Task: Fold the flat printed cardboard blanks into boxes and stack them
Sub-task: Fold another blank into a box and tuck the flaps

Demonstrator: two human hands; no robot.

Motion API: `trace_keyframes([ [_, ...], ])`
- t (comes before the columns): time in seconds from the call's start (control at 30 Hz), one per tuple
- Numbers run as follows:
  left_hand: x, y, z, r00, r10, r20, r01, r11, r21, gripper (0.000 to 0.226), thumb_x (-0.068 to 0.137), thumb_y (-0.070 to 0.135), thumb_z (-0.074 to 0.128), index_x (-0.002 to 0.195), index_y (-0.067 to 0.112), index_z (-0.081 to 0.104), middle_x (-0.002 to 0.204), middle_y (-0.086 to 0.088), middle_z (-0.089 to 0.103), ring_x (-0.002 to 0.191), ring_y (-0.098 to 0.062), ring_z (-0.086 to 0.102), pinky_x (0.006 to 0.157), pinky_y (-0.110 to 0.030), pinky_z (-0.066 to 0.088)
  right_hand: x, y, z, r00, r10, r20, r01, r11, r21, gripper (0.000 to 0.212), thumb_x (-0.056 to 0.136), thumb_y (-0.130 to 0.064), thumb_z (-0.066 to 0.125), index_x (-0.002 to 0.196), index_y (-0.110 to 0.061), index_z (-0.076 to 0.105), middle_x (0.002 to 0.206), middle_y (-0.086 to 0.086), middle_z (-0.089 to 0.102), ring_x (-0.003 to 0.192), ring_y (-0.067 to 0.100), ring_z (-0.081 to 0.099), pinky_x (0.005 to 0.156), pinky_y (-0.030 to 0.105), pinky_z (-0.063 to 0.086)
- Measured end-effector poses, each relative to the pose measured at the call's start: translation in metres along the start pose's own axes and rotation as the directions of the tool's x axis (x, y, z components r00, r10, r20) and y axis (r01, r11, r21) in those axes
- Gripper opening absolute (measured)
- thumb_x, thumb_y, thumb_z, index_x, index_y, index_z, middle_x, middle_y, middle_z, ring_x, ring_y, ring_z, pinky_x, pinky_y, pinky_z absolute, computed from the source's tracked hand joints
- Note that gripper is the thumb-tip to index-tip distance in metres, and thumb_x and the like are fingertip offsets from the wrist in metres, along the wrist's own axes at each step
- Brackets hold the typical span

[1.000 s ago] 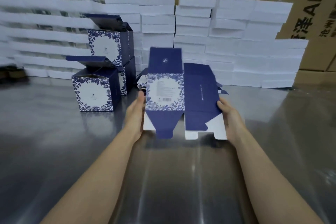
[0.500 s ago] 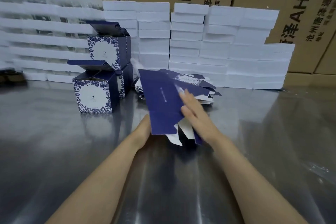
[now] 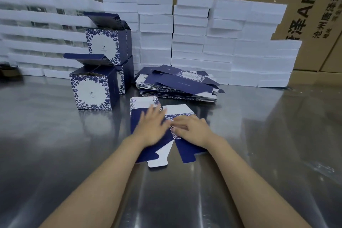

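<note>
Far to the left of the blank and well behind it, a wall of white slabs [image 3: 37, 29] rises in blurred layers. Nearer, behind and to the left of the blank, a folded box [image 3: 92, 91] stands upright on the steel table [image 3: 55, 144], navy with a white floral front, its top lid flap raised. Behind that one, farther from the blank, a second open-lidded box [image 3: 108, 46] sits on top of a third box [image 3: 126, 72]. The blank [image 3: 136, 120] itself lies flat on the table at the middle of the view, its navy panels and white-edged flaps spread out, one flap with a leaf print pointing away from the person. The left hand [image 3: 150, 128] lies on the blank's left navy panel, palm down with fingers straight and spread, pressing rather than gripping; it is blurred. The right hand [image 3: 192, 132] rests on the blank's floral panel just beside the left, palm down with fingers loosely bent over the card, closed around nothing. Just behind the blank and slightly to its right, a loose pile of flat blanks [image 3: 177, 84] lies on the table. Behind that pile, stacks of white boxes [image 3: 212, 42] extend to the right of the blank, and large brown cartons [image 3: 305, 15] with printed characters stand behind them.
</note>
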State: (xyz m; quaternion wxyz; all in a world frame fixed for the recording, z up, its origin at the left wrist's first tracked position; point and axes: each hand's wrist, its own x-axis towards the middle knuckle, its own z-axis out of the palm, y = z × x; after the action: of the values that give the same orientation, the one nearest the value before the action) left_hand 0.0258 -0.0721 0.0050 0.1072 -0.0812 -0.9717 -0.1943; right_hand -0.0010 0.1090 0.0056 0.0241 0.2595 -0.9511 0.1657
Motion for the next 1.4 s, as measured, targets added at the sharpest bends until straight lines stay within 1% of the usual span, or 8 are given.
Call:
trace_keyframes([
  [0.17,-0.006,0.034,0.026,0.962,-0.007,0.274,-0.047,0.981,0.189,0.061,0.100,0.055,0.010,0.155,0.031,0.000,0.163,0.001,-0.009,0.149,-0.020,-0.013,0.118,-0.049,-0.011,0.015,-0.002,-0.003,0.901,0.240,-0.361,-0.206,0.970,0.130,0.029,0.090,-0.025,0.048,0.114,-0.027,0.065,0.091,0.003,0.068,0.089,0.026,0.064,0.068,0.030,0.045],
  [0.37,-0.004,0.039,0.027,0.958,-0.039,0.284,-0.024,0.976,0.216,0.064,0.099,0.058,0.012,0.155,0.029,-0.002,0.163,0.000,-0.012,0.149,-0.021,-0.016,0.118,-0.050,-0.012,0.044,0.019,-0.006,0.877,0.216,-0.430,-0.209,0.976,0.063,0.083,0.091,-0.016,0.045,0.152,-0.040,-0.005,0.103,0.002,0.059,0.080,0.024,0.056,0.063,0.036,0.048],
  [0.53,0.005,0.043,0.030,0.961,-0.068,0.267,0.008,0.975,0.221,0.065,0.100,0.058,0.012,0.156,0.027,0.000,0.163,-0.002,-0.011,0.149,-0.023,-0.016,0.117,-0.052,-0.012,0.066,0.045,-0.009,0.825,0.299,-0.480,-0.252,0.954,0.161,0.058,0.093,-0.022,0.048,0.149,-0.030,0.033,0.120,0.004,0.063,0.101,0.027,0.060,0.079,0.039,0.051],
  [0.67,0.009,0.044,0.032,0.965,-0.088,0.249,0.031,0.974,0.224,0.065,0.100,0.056,0.011,0.156,0.024,-0.001,0.163,-0.005,-0.012,0.148,-0.026,-0.016,0.117,-0.053,-0.012,0.079,0.056,-0.011,0.587,0.258,-0.767,-0.050,0.958,0.284,0.023,0.091,-0.015,0.061,0.111,-0.015,0.072,0.094,0.005,0.074,0.087,0.023,0.066,0.080,0.033,0.051],
  [0.93,0.010,0.045,0.033,0.964,-0.122,0.238,0.069,0.972,0.223,0.066,0.100,0.055,0.011,0.156,0.022,-0.002,0.162,-0.008,-0.012,0.148,-0.029,-0.018,0.115,-0.054,-0.015,0.096,0.075,-0.023,0.437,0.521,-0.733,0.175,0.750,0.638,0.012,0.086,-0.008,0.062,0.090,-0.020,0.063,0.081,-0.002,0.067,0.073,-0.013,0.060,0.068,0.001,0.041],
  [1.13,0.011,0.045,0.033,0.964,-0.127,0.232,0.072,0.970,0.232,0.065,0.100,0.054,0.011,0.155,0.022,-0.001,0.162,-0.009,-0.011,0.148,-0.029,-0.018,0.114,-0.054,-0.015,0.108,0.081,-0.021,0.666,0.475,-0.576,0.099,0.709,0.699,0.013,0.093,-0.010,0.054,0.104,-0.014,0.061,0.089,-0.004,0.065,0.096,0.009,0.059,0.092,0.029,0.046],
  [1.23,0.011,0.044,0.034,0.966,-0.126,0.227,0.073,0.970,0.231,0.065,0.100,0.055,0.011,0.156,0.022,0.000,0.163,-0.009,-0.011,0.148,-0.029,-0.017,0.114,-0.054,-0.015,0.114,0.089,-0.027,0.667,0.596,-0.447,-0.124,0.680,0.722,0.037,0.099,-0.029,0.046,0.134,-0.027,0.055,0.142,0.004,0.045,0.136,0.021,0.033,0.116,0.045,0.023],
  [1.4,0.014,0.041,0.035,0.965,-0.119,0.232,0.068,0.974,0.216,0.066,0.100,0.057,0.012,0.155,0.024,0.001,0.163,-0.006,-0.010,0.148,-0.028,-0.017,0.114,-0.054,-0.015,0.124,0.084,-0.018,0.828,0.472,-0.303,-0.392,0.873,0.289,0.048,0.100,-0.043,0.038,0.147,-0.043,0.030,0.158,0.007,0.023,0.149,0.024,0.000,0.113,0.058,-0.003],
])
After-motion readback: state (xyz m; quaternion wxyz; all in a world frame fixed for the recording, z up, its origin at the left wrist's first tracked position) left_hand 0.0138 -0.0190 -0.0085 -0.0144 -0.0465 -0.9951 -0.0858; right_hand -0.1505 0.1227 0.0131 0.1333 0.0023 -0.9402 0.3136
